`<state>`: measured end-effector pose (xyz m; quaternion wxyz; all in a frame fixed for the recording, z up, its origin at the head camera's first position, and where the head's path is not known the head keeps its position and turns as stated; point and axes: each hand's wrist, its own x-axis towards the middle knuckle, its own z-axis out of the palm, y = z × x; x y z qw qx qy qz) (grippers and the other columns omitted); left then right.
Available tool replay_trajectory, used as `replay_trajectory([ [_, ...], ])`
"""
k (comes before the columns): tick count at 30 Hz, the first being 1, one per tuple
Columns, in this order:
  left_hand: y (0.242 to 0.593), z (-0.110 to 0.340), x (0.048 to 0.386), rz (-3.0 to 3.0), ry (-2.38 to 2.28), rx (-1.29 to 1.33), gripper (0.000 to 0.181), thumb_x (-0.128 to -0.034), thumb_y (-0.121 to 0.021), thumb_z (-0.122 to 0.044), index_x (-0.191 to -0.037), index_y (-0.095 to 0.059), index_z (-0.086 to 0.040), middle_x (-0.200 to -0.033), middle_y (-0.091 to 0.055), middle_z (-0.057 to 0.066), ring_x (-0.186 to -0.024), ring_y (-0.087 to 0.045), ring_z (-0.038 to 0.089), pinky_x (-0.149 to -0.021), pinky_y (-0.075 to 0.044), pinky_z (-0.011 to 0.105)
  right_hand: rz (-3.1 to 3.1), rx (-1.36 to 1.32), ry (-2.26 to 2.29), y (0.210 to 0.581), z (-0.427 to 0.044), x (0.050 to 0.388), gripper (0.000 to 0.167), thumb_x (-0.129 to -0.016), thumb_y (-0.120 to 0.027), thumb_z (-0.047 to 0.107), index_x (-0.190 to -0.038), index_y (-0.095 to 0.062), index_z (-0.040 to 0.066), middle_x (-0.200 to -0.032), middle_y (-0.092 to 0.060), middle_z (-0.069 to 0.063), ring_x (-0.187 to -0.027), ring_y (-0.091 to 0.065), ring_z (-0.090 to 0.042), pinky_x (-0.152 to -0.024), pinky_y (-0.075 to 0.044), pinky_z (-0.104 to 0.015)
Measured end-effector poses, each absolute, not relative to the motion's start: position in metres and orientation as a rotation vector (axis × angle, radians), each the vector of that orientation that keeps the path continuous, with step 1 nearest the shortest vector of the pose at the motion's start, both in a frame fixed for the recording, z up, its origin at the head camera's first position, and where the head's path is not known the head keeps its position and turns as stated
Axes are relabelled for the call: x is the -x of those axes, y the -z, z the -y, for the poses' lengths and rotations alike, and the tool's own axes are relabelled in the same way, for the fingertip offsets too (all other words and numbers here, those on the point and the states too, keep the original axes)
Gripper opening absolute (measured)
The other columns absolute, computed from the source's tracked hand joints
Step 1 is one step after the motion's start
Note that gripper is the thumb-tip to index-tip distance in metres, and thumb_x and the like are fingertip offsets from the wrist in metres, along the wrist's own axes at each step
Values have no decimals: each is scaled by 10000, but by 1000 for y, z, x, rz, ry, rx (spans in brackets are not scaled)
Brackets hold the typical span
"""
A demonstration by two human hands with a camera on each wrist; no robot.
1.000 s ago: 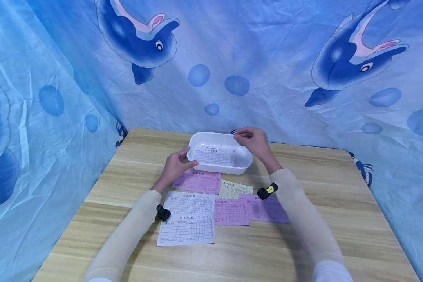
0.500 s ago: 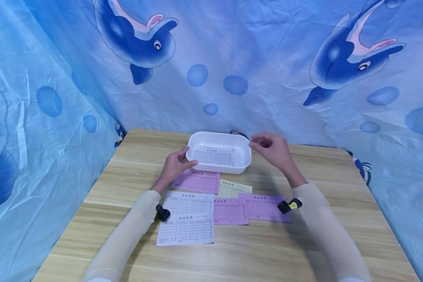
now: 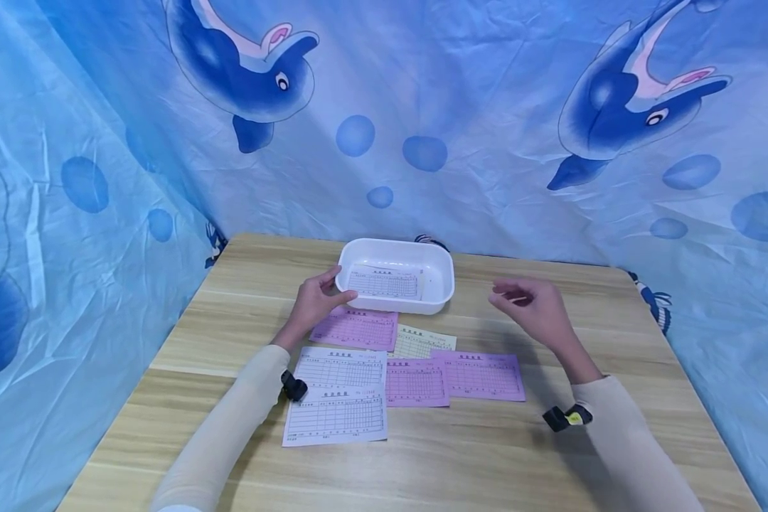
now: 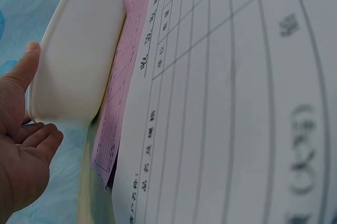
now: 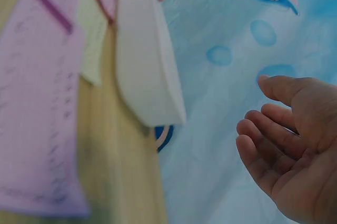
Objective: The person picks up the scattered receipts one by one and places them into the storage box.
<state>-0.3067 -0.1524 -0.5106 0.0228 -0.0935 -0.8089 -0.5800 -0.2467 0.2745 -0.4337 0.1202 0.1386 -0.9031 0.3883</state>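
While the white tray [image 3: 400, 306] sits near the far edge of the table [image 3: 461, 462], its long axis running roughly from 9 to 3 o'clock, the left hand [image 3: 313, 299] is nearer, thumb and fingers gripping its 9 o'clock end. Inside lies a white slip [image 3: 384, 284]. From the right hand [image 3: 532, 307], relaxed with fingers loosely bent (and holding nothing), the tray is well apart, toward 10 o'clock. Compared with a second ago, the right hand has left the tray's 2 o'clock corner; the left hand keeps its hold.
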Motion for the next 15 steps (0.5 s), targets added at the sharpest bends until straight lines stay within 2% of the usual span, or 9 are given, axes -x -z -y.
replay_trajectory([
  [8, 513, 153, 308, 2495, 1795, 287, 916, -834, -858, -384, -1539, -408, -12, -1573, -440, 151, -1379, -522, 321, -1100, -480, 379, 2738, -298, -1095, 469, -300, 226, 359, -934, -776, 308, -1195, -740, 64, -1078, -765, -106, -922, -729, -257, -741, -577, -195],
  [15, 513, 152, 308, 2500, 1787, 297, 915, -839, -854, -382, -1540, -402, -5, -1575, -433, 157, -1380, -518, 332, -1104, -477, 399, 2801, -232, -1094, 491, -315, 211, 358, -927, -785, 225, -1209, -727, 13, -1079, -763, -125, -928, -725, -269, -733, -582, -204],
])
